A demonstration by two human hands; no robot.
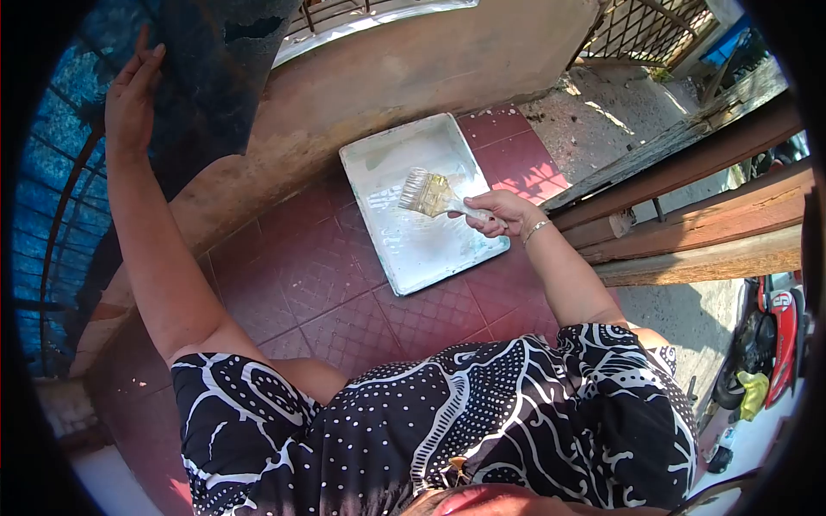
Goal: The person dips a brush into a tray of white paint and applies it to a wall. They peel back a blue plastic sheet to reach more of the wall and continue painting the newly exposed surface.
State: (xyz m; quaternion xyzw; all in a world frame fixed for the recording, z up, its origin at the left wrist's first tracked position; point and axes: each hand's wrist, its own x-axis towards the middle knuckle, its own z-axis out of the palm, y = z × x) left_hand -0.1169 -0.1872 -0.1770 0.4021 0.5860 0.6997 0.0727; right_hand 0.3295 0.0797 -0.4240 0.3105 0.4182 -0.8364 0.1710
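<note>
My right hand [503, 213] is closed around the whitish handle of a wide paintbrush [428, 193], whose stained ferrule and pale bristles point left. The brush is over a shallow white tray [391, 262] with greenish smears, which rests on the red tiles. Raised at the upper left, my left hand [133, 90] has its fingers stretched upward against a dark sheet [202, 95] with a ragged lower edge. Behind that hand is a blue covering [64, 163] crossed by dark bars.
A worn plaster wall [344, 95] runs behind the tray. Wooden beams [688, 232] stand close on the right, past my right forearm. Further right are a red and black vehicle [781, 335] and a yellow cloth [752, 394]. A metal lattice gate [641, 34] is at the back.
</note>
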